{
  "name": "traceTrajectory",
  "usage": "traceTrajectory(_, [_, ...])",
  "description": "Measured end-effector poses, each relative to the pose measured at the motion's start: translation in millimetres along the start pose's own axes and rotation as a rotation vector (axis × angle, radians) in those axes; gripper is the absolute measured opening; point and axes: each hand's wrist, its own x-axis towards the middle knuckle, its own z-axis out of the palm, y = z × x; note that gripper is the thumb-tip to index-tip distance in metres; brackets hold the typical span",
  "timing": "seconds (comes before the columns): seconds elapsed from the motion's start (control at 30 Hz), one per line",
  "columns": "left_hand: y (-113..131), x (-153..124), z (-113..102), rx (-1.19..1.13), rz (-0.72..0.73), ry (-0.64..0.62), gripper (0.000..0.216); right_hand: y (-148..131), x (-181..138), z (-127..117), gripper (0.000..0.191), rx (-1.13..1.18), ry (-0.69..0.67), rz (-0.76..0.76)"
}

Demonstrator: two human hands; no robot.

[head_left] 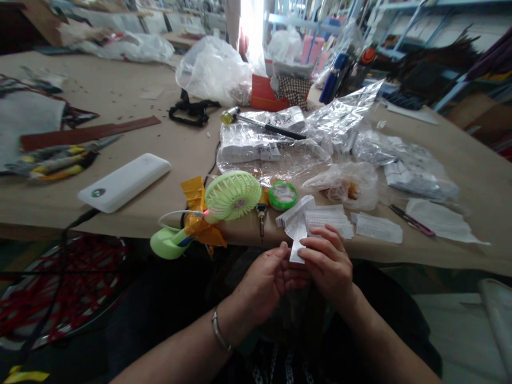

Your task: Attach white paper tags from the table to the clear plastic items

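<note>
Head view: right hand (330, 261) pinches a white paper slip (297, 249) between its fingers, at the table's (186, 152) front edge. Left hand (266, 280) half-open just beside, thumb near the slip's left edge; cannot tell whether it grips too. Paper stack (328, 218) lies just beyond the hands. Round green tub (282, 206) near it; green fan (232, 196) farther left, then white power bank (126, 182).

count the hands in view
2: the left hand, at the lower left of the white slip, and the right hand, pinching it from the right. No others show, though some may be hidden.
</note>
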Motion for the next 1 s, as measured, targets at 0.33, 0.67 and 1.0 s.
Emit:
traceTrajectory(0.33, [-6,11,8,0.017,-0.004,0.104,0.009,-11,-24,-16,0.022,-0.018,-0.117,-0.023])
traceTrajectory(0.67, [-12,8,1,0.24,-0.052,0.194,0.011,26,-14,-23,0.016,-0.385,-0.079,0.108])
traceTrajectory(1.0, [-4,7,12,0.2,-0.112,0.16,0.012,8,-15,-24,0.016,-0.092,0.008,0.017])
